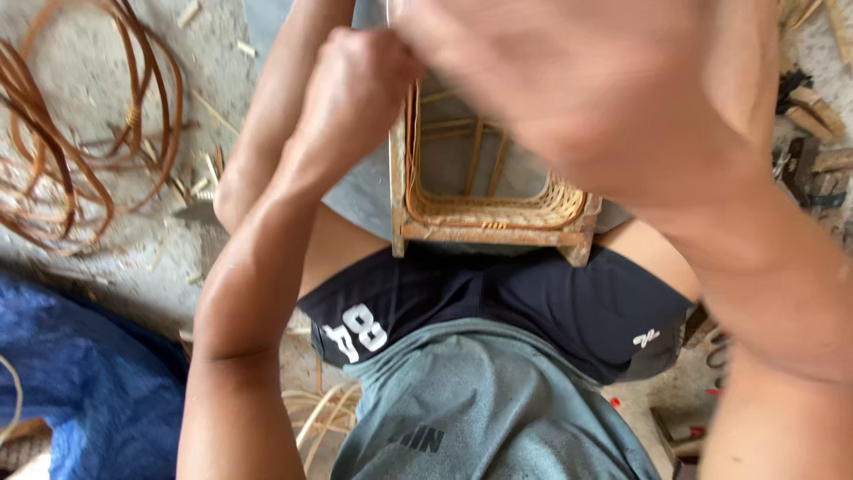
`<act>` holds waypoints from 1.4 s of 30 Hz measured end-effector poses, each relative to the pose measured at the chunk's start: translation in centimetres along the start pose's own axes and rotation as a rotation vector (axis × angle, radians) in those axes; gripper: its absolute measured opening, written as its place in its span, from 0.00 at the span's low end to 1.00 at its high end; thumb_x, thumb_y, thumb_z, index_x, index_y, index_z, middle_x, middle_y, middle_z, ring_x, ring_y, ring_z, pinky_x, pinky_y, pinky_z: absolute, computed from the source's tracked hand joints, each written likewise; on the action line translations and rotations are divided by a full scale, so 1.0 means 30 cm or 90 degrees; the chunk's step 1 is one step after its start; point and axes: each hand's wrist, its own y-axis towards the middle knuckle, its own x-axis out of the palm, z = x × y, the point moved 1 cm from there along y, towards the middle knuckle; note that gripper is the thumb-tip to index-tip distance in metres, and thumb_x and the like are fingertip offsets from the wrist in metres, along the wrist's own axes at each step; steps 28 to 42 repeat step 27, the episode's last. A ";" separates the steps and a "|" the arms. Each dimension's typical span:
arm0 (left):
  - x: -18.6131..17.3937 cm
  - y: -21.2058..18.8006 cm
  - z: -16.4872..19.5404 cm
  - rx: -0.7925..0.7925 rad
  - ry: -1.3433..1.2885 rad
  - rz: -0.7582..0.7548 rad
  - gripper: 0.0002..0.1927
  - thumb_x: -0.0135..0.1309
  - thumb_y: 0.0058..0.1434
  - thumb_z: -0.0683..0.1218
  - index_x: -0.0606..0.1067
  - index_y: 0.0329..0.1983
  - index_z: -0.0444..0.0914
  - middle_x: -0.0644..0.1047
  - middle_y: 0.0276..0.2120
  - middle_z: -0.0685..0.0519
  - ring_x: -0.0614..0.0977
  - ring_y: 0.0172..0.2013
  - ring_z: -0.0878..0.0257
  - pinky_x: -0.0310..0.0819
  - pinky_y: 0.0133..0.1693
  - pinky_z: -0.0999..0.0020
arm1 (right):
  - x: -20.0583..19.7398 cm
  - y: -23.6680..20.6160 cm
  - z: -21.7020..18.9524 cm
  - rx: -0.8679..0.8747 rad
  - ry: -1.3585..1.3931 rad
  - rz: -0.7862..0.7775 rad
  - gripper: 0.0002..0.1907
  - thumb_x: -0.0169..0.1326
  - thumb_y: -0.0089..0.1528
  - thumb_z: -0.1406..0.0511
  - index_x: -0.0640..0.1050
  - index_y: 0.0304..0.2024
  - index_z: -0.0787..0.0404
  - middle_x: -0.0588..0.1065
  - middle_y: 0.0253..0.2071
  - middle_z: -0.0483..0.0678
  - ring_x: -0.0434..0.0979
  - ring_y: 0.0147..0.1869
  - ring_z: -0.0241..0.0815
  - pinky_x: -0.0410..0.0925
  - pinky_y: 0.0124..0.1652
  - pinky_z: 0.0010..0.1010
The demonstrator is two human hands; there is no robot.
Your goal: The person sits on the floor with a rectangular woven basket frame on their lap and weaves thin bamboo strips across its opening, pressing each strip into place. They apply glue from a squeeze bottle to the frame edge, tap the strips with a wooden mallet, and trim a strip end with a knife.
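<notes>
Head view: a woven rattan frame point(493, 204) rests on the person's lap, between the thighs. The left hand point(355, 84) is curled shut at the frame's upper left edge. The right hand point(569, 80), blurred, hovers over the frame; I cannot tell its grip. Rattan coils point(80, 133) lie on the floor.

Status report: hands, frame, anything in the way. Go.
Left hand fisted at the wicker frame edge. Right hand blurred above it, grip unclear. Frame rests on lap. Cane coil lies apart on floor.
</notes>
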 end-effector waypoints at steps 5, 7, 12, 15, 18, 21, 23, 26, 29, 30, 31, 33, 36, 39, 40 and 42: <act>0.066 0.091 -0.278 -0.005 -0.378 0.233 0.06 0.56 0.82 0.37 0.78 0.46 0.29 0.75 0.30 0.55 0.71 0.31 0.66 0.69 0.34 0.66 | 0.181 -0.453 0.367 0.405 -0.170 0.028 0.47 0.63 0.62 0.49 0.49 0.67 0.62 0.55 0.64 0.63 0.70 0.64 0.65 0.69 0.57 0.44; 0.114 0.127 -0.361 -0.100 -0.455 0.241 0.07 0.57 0.78 0.38 0.79 0.42 0.30 0.78 0.30 0.57 0.76 0.31 0.70 0.78 0.34 0.70 | 0.331 -0.523 0.396 0.369 -0.305 -0.073 0.57 0.64 0.63 0.46 0.43 0.75 0.63 0.51 0.71 0.66 0.68 0.69 0.69 0.69 0.61 0.46; 0.238 0.186 -0.498 -0.208 -0.584 0.316 0.08 0.56 0.70 0.39 0.78 0.34 0.30 0.80 0.28 0.57 0.80 0.29 0.72 0.77 0.32 0.75 | 0.527 -0.610 0.292 0.557 0.036 -0.023 0.51 0.56 0.65 0.73 0.38 0.80 0.56 0.47 0.78 0.64 0.71 0.70 0.71 0.74 0.61 0.47; 0.291 0.163 -0.529 -0.169 -0.555 0.314 0.11 0.57 0.73 0.39 0.76 0.33 0.30 0.76 0.28 0.58 0.75 0.28 0.72 0.72 0.31 0.75 | 0.530 -0.611 0.274 0.561 0.037 -0.023 0.49 0.51 0.67 0.78 0.39 0.82 0.55 0.49 0.80 0.63 0.75 0.66 0.69 0.76 0.58 0.47; 0.299 0.155 -0.508 -0.173 -0.380 0.340 0.13 0.59 0.72 0.39 0.74 0.30 0.31 0.74 0.24 0.61 0.72 0.26 0.74 0.72 0.28 0.74 | 0.510 -0.590 0.262 0.536 0.033 -0.007 0.48 0.51 0.67 0.78 0.40 0.80 0.56 0.49 0.80 0.63 0.77 0.63 0.69 0.77 0.55 0.46; 0.302 0.145 -0.489 -0.165 -0.253 0.344 0.16 0.58 0.71 0.38 0.70 0.26 0.32 0.71 0.19 0.61 0.69 0.22 0.74 0.59 0.24 0.73 | 0.515 -0.592 0.257 0.546 0.042 -0.002 0.46 0.50 0.68 0.79 0.41 0.80 0.56 0.50 0.79 0.62 0.77 0.63 0.68 0.77 0.55 0.45; 0.324 0.138 -0.486 -0.194 -0.231 0.335 0.18 0.56 0.71 0.37 0.67 0.24 0.32 0.70 0.17 0.60 0.69 0.21 0.74 0.57 0.23 0.71 | 0.516 -0.596 0.253 0.546 0.041 0.001 0.46 0.49 0.67 0.79 0.41 0.80 0.57 0.50 0.78 0.62 0.78 0.63 0.67 0.77 0.55 0.45; 0.349 0.141 -0.525 -0.151 -0.416 0.355 0.22 0.55 0.73 0.37 0.64 0.22 0.34 0.66 0.19 0.55 0.65 0.21 0.68 0.51 0.25 0.66 | 0.516 -0.599 0.250 0.527 0.033 0.008 0.47 0.50 0.67 0.79 0.41 0.80 0.56 0.50 0.78 0.62 0.79 0.62 0.67 0.78 0.54 0.43; 0.353 0.135 -0.546 -0.169 -0.486 0.352 0.19 0.55 0.72 0.36 0.67 0.23 0.33 0.69 0.19 0.55 0.69 0.21 0.67 0.62 0.26 0.64 | 0.518 -0.602 0.249 0.533 0.036 0.006 0.47 0.50 0.68 0.79 0.40 0.80 0.55 0.49 0.78 0.61 0.79 0.61 0.66 0.78 0.53 0.43; 0.353 0.135 -0.546 -0.169 -0.486 0.352 0.19 0.55 0.72 0.36 0.67 0.23 0.33 0.69 0.19 0.55 0.69 0.21 0.67 0.62 0.26 0.64 | 0.518 -0.602 0.249 0.533 0.036 0.006 0.47 0.50 0.68 0.79 0.40 0.80 0.55 0.49 0.78 0.61 0.79 0.61 0.66 0.78 0.53 0.43; 0.353 0.135 -0.546 -0.169 -0.486 0.352 0.19 0.55 0.72 0.36 0.67 0.23 0.33 0.69 0.19 0.55 0.69 0.21 0.67 0.62 0.26 0.64 | 0.518 -0.602 0.249 0.533 0.036 0.006 0.47 0.50 0.68 0.79 0.40 0.80 0.55 0.49 0.78 0.61 0.79 0.61 0.66 0.78 0.53 0.43; 0.353 0.135 -0.546 -0.169 -0.486 0.352 0.19 0.55 0.72 0.36 0.67 0.23 0.33 0.69 0.19 0.55 0.69 0.21 0.67 0.62 0.26 0.64 | 0.518 -0.602 0.249 0.533 0.036 0.006 0.47 0.50 0.68 0.79 0.40 0.80 0.55 0.49 0.78 0.61 0.79 0.61 0.66 0.78 0.53 0.43; 0.353 0.135 -0.546 -0.169 -0.486 0.352 0.19 0.55 0.72 0.36 0.67 0.23 0.33 0.69 0.19 0.55 0.69 0.21 0.67 0.62 0.26 0.64 | 0.518 -0.602 0.249 0.533 0.036 0.006 0.47 0.50 0.68 0.79 0.40 0.80 0.55 0.49 0.78 0.61 0.79 0.61 0.66 0.78 0.53 0.43; 0.353 0.135 -0.546 -0.169 -0.486 0.352 0.19 0.55 0.72 0.36 0.67 0.23 0.33 0.69 0.19 0.55 0.69 0.21 0.67 0.62 0.26 0.64 | 0.518 -0.602 0.249 0.533 0.036 0.006 0.47 0.50 0.68 0.79 0.40 0.80 0.55 0.49 0.78 0.61 0.79 0.61 0.66 0.78 0.53 0.43; 0.353 0.135 -0.546 -0.169 -0.486 0.352 0.19 0.55 0.72 0.36 0.67 0.23 0.33 0.69 0.19 0.55 0.69 0.21 0.67 0.62 0.26 0.64 | 0.518 -0.602 0.249 0.533 0.036 0.006 0.47 0.50 0.68 0.79 0.40 0.80 0.55 0.49 0.78 0.61 0.79 0.61 0.66 0.78 0.53 0.43; 0.353 0.135 -0.546 -0.169 -0.486 0.352 0.19 0.55 0.72 0.36 0.67 0.23 0.33 0.69 0.19 0.55 0.69 0.21 0.67 0.62 0.26 0.64 | 0.518 -0.602 0.249 0.533 0.036 0.006 0.47 0.50 0.68 0.79 0.40 0.80 0.55 0.49 0.78 0.61 0.79 0.61 0.66 0.78 0.53 0.43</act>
